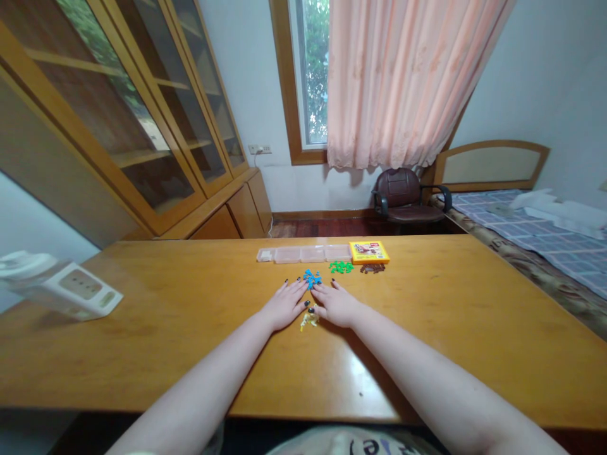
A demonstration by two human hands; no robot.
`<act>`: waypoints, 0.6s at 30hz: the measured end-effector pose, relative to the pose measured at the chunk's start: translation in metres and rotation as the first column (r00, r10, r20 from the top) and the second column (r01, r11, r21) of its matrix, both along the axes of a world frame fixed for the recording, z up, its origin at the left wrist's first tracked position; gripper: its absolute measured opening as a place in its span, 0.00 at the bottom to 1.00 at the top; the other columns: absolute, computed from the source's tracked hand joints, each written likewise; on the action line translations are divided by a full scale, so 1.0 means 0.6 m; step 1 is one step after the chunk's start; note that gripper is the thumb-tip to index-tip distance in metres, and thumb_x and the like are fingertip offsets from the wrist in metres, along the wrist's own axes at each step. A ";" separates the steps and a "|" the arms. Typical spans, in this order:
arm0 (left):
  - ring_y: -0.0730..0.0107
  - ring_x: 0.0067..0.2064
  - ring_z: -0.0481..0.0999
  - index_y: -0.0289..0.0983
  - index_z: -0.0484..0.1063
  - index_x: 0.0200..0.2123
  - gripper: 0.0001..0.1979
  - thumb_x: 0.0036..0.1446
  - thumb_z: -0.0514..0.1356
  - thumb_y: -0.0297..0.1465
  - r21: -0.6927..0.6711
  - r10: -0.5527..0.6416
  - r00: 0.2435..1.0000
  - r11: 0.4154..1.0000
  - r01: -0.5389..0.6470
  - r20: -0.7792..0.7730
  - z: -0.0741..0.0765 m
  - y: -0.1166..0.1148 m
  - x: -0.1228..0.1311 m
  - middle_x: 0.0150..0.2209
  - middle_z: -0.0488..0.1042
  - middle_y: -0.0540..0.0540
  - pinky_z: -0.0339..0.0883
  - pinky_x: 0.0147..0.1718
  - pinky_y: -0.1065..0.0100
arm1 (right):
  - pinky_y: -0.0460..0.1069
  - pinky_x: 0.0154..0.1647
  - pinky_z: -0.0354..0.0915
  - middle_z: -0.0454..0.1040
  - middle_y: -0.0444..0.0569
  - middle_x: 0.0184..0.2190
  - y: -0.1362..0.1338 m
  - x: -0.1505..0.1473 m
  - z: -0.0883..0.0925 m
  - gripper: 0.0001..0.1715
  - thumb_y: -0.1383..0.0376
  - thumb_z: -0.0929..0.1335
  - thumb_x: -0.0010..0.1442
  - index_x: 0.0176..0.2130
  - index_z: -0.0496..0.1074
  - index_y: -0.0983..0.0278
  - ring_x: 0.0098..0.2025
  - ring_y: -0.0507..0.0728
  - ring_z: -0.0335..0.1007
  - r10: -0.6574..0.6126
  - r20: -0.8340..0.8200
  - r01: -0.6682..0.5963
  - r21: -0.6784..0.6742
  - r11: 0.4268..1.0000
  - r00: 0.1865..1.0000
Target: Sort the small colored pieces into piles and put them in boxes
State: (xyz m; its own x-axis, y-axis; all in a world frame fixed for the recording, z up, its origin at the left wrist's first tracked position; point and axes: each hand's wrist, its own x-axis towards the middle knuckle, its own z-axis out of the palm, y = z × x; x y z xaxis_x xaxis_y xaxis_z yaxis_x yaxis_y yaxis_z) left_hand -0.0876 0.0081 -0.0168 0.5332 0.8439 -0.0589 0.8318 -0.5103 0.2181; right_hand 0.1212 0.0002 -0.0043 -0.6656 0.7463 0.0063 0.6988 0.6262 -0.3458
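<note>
My left hand [286, 306] lies flat on the wooden table, fingers stretched out toward a small heap of blue pieces [312, 278]. From the other side my right hand [335, 304] reaches the same heap, its fingers also spread, with the fingertips at the blue pieces. Both thumbs point inward and nearly meet above a little pile of pale yellow and white pieces [310, 320]. A heap of green pieces [341, 267] sits beyond my right hand, and brown pieces [372, 268] lie to the right of it. The exact shape of the pieces is too small to make out.
Behind the heaps stands a row of clear plastic compartments [300, 254], with a yellow box [369, 252] at its right end. A clear bottle [61, 285] is at the table's left. Past the table are a brown armchair [403, 193] and a bed [502, 208].
</note>
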 end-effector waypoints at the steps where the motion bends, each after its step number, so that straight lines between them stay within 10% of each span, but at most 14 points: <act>1: 0.63 0.66 0.49 0.40 0.51 0.64 0.28 0.63 0.46 0.40 0.000 0.005 1.000 1.000 -0.005 0.002 0.000 0.008 0.004 0.66 0.50 0.44 0.41 0.64 0.52 | 0.63 0.65 0.39 0.54 0.56 0.64 0.011 -0.003 -0.001 0.34 0.50 0.56 0.65 0.63 0.56 0.64 0.65 0.61 0.48 -0.005 0.013 0.005 -0.002 1.000 1.000; 18: 0.58 0.67 0.47 0.36 0.48 0.65 0.32 0.62 0.47 0.45 0.058 0.138 0.989 0.988 -0.141 0.043 -0.012 0.033 -0.004 0.67 0.47 0.38 0.40 0.64 0.51 | 0.66 0.65 0.34 0.55 0.54 0.64 0.049 0.039 -0.004 0.33 0.51 0.59 0.63 0.63 0.57 0.62 0.67 0.65 0.43 -0.212 -0.027 0.214 0.098 0.972 0.977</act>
